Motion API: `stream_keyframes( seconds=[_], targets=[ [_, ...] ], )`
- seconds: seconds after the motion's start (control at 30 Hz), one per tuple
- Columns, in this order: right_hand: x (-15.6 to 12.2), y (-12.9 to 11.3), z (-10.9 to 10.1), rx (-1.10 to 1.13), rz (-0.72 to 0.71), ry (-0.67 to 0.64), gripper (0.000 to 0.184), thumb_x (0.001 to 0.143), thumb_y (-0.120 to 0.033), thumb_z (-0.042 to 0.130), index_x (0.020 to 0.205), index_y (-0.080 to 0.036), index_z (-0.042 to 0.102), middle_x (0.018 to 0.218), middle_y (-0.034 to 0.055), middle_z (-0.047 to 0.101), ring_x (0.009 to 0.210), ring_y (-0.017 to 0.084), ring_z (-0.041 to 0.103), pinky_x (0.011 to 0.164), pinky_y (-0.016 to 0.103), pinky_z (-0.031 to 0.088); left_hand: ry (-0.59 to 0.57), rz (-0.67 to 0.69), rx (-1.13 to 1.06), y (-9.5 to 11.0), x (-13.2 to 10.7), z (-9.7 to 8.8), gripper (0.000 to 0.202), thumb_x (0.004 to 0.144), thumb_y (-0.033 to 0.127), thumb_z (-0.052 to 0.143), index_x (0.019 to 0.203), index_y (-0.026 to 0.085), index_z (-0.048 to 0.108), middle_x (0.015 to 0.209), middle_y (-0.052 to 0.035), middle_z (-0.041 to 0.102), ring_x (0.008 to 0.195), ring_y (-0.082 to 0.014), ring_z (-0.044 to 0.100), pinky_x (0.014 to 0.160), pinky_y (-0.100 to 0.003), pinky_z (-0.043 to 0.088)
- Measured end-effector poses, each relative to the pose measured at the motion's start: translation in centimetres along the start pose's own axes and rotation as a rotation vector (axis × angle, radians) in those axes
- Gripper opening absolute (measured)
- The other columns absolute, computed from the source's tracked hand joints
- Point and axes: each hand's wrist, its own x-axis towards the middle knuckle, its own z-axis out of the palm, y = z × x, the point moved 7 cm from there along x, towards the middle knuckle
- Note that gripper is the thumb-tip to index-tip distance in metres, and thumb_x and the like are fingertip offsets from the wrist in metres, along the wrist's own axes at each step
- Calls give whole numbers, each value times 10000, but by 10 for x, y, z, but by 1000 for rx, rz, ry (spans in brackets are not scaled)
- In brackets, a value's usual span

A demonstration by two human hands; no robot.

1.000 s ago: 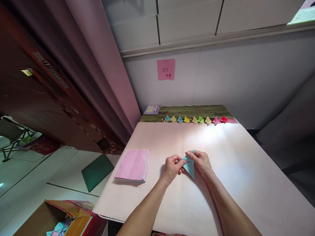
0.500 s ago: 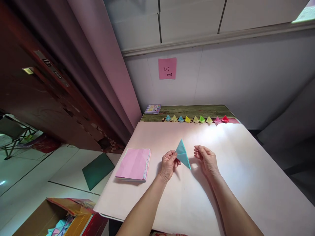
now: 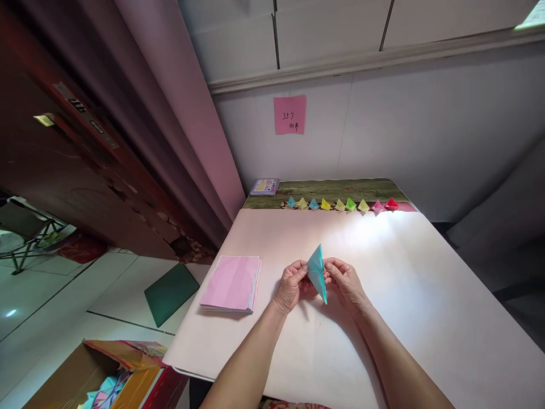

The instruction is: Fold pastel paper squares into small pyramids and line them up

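Between my hands, above the table, is a turquoise folded paper [image 3: 316, 271] in a pointed, triangular shape, one tip up and one down. My left hand [image 3: 293, 284] pinches its left side between thumb and fingers. At the opposite edge, the thumb and fingers of my right hand [image 3: 346, 283] close on the paper too. Some fingertips are hidden behind it. Left of my hands lies a stack of paper sheets [image 3: 232, 284] with a pink sheet on top.
Several small folded paper boats [image 3: 326, 204] in different colours line the back of the table [image 3: 392, 341]. A small printed pad [image 3: 264, 187] lies at the back left corner. A pink note [image 3: 289, 115] is on the wall. An open cardboard box [image 3: 128, 372] stands on the floor at lower left.
My right hand has moved left from beside the paper and taken hold of its right edge. The paper has turned slightly, its lower tip shifting left and down.
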Motion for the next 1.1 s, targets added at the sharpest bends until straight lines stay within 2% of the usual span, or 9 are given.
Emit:
stream_keyframes(
  seconds=[0.23,0.43,0.67,0.77,0.87,1.0,1.1],
  targets=[
    [-1,-1,1,-10,14,11,374,701,-536,764,775,-179,679,648,13,622,520,128,545,525,254,472,-24,-1,29,1,-3,4,361,746,494,707,773,149,600,575,9,573,449,-78,479,454,-200,340],
    [1,-2,-4,78,31,40,372,671,-524,788,773,-187,667,605,-12,579,514,128,552,522,257,489,-38,3,85,0,-1,3,356,765,495,687,813,150,611,573,1,595,480,-102,538,439,-196,329],
    [2,0,-6,110,46,29,345,694,-490,787,759,-180,650,605,-5,591,489,113,536,492,242,468,-66,4,137,-1,-3,6,347,800,487,654,814,143,615,545,-6,605,431,-77,478,438,-191,307],
    [3,2,-9,99,34,54,341,692,-479,791,771,-176,656,634,-2,607,522,118,558,524,246,489,-68,13,132,-1,-2,6,330,816,468,647,821,140,613,542,-6,603,426,-77,478,433,-192,307],
    [5,-2,-14,49,-1,61,373,688,-451,801,910,-188,656,757,23,667,617,149,617,589,274,524,-26,41,146,-2,-1,3,326,810,460,659,829,137,619,529,1,601,406,-70,464,417,-189,292],
    [6,-8,-20,-45,-36,30,578,691,-395,804,1176,-232,535,851,39,696,734,197,660,653,317,546,30,88,190,-4,0,0,353,803,457,672,926,128,636,520,15,591,397,-65,469,403,-179,279],
    [8,-9,-20,-152,-62,-20,633,700,-369,787,1233,-243,469,901,48,689,762,204,665,660,316,543,27,110,199,-5,0,1,375,813,448,665,1025,145,602,536,35,588,385,-60,463,385,-170,268]
  ],
)
